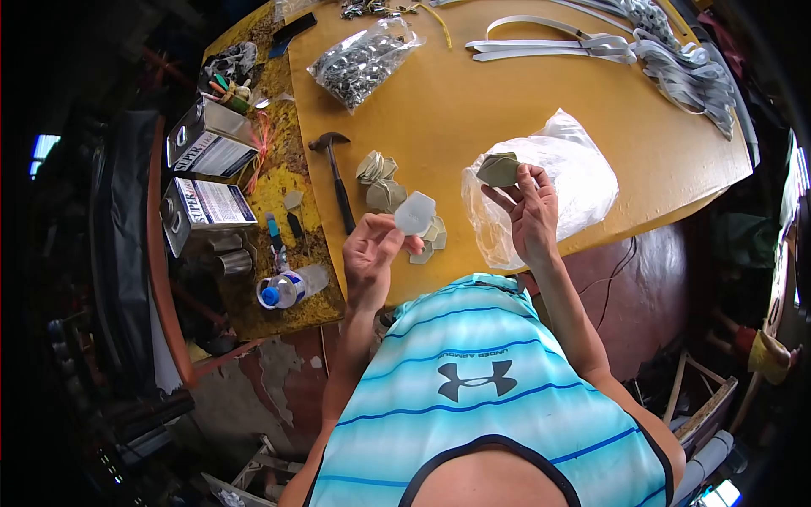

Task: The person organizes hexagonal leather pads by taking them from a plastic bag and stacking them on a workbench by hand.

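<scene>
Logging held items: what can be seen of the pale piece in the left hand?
The pale piece is a flat, thin, grey-white cutout, roughly shield-shaped, looking like leather or fabric. The left hand pinches its lower edge between its fingers, holding it above the yellow table at its near edge, over similar pieces.

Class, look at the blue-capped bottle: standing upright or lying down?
Lying down. The bottle rests lengthwise on the stained yellow tabletop, its blue cap pointing sideways.
</scene>
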`<action>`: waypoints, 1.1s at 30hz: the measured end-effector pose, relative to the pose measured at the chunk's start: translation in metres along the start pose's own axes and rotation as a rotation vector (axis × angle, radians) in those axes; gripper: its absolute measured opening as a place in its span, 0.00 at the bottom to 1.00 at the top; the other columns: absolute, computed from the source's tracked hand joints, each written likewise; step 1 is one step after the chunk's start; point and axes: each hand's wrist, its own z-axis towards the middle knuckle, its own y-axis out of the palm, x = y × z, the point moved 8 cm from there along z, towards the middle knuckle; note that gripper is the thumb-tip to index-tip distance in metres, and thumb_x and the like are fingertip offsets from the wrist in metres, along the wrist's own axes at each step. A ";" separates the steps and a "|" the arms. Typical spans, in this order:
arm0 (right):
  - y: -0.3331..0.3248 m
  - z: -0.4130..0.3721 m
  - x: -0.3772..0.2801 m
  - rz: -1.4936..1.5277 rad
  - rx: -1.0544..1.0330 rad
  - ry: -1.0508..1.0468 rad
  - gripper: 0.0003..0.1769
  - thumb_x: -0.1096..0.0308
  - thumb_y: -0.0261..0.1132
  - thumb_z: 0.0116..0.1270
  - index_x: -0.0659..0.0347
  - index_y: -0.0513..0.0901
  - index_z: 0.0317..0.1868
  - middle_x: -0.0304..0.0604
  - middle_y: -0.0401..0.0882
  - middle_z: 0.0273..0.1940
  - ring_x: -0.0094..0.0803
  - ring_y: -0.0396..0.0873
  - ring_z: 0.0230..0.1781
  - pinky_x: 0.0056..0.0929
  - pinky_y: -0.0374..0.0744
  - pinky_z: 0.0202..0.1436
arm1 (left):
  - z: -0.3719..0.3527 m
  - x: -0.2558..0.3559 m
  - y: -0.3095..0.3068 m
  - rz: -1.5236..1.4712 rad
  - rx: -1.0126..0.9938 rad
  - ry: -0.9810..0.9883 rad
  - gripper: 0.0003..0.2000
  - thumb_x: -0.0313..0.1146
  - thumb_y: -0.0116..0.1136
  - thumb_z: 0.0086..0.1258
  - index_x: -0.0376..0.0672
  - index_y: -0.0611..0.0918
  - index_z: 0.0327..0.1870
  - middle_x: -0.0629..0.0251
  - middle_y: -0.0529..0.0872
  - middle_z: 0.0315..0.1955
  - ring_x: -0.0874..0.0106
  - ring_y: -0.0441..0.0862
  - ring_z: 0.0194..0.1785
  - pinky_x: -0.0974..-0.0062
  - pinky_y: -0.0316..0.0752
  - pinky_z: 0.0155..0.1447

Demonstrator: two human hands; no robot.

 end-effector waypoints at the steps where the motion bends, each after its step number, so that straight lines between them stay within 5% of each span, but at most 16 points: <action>1: 0.001 -0.001 0.002 -0.003 -0.012 0.015 0.11 0.62 0.55 0.78 0.62 0.70 0.49 0.48 0.82 0.45 0.36 0.85 0.46 0.42 0.86 0.53 | 0.001 0.001 -0.004 0.026 0.021 0.001 0.03 0.26 0.54 0.74 0.37 0.76 0.43 0.58 0.83 0.37 0.67 0.84 0.37 0.67 0.81 0.42; 24: 0.010 -0.011 0.034 -0.058 -0.061 0.144 0.11 0.61 0.56 0.77 0.62 0.72 0.47 0.44 0.81 0.44 0.30 0.84 0.44 0.39 0.87 0.51 | 0.003 0.010 -0.012 0.073 0.117 0.015 0.02 0.24 0.56 0.73 0.35 0.78 0.42 0.61 0.84 0.34 0.75 0.82 0.35 0.74 0.78 0.44; 27: 0.011 -0.011 0.036 -0.054 -0.059 0.152 0.11 0.62 0.57 0.77 0.62 0.72 0.47 0.44 0.81 0.44 0.30 0.84 0.44 0.40 0.86 0.53 | 0.002 0.016 -0.015 0.304 0.203 0.126 0.04 0.23 0.58 0.71 0.35 0.78 0.44 0.58 0.84 0.35 0.71 0.82 0.34 0.74 0.77 0.42; 29: 0.010 -0.010 0.036 -0.051 -0.063 0.154 0.11 0.62 0.57 0.77 0.62 0.72 0.47 0.44 0.81 0.44 0.30 0.84 0.44 0.40 0.86 0.53 | -0.005 0.034 0.007 1.050 0.142 0.564 0.05 0.23 0.61 0.68 0.35 0.79 0.41 0.58 0.83 0.35 0.69 0.82 0.33 0.77 0.76 0.42; 30: 0.011 -0.011 0.036 -0.025 -0.071 0.162 0.11 0.63 0.57 0.77 0.62 0.72 0.47 0.44 0.81 0.44 0.31 0.84 0.44 0.41 0.85 0.55 | -0.006 0.023 0.008 1.215 0.118 0.612 0.07 0.24 0.64 0.64 0.37 0.80 0.40 0.58 0.83 0.36 0.66 0.82 0.33 0.77 0.76 0.40; 33: 0.012 -0.012 0.039 0.010 -0.092 0.187 0.10 0.64 0.58 0.76 0.62 0.72 0.47 0.44 0.80 0.44 0.31 0.83 0.46 0.41 0.84 0.57 | -0.007 -0.034 0.002 1.505 -0.083 0.411 0.07 0.24 0.66 0.63 0.39 0.82 0.41 0.60 0.83 0.37 0.62 0.83 0.34 0.76 0.77 0.37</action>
